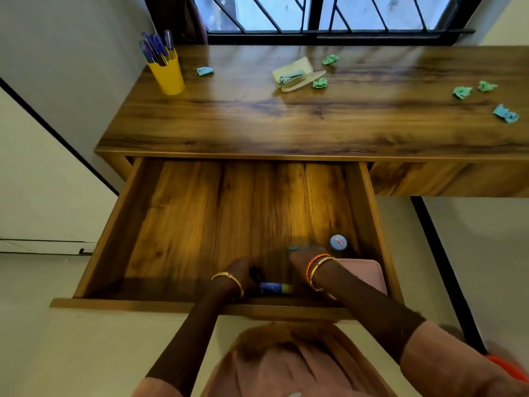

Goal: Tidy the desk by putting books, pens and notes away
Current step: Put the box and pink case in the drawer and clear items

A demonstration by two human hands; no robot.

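While two hands (272,265) reach, six crumpled notes (319,83)

We see blue pens (156,50) standing upright in a yellow cup (169,74) at the desk's (286,118) far left, crumpled green and blue notes (462,92) scattered across its top, and a blue-and-yellow marker (276,287) lying in the open drawer (177,224).

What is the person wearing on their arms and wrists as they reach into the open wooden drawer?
The left hand has one thin gold bangle at the wrist. The right hand has a twisted orange bangle beside a gold bangle. Both forearms are bare, with dusty pink sleeves starting near the elbows, matching the pink garment below.
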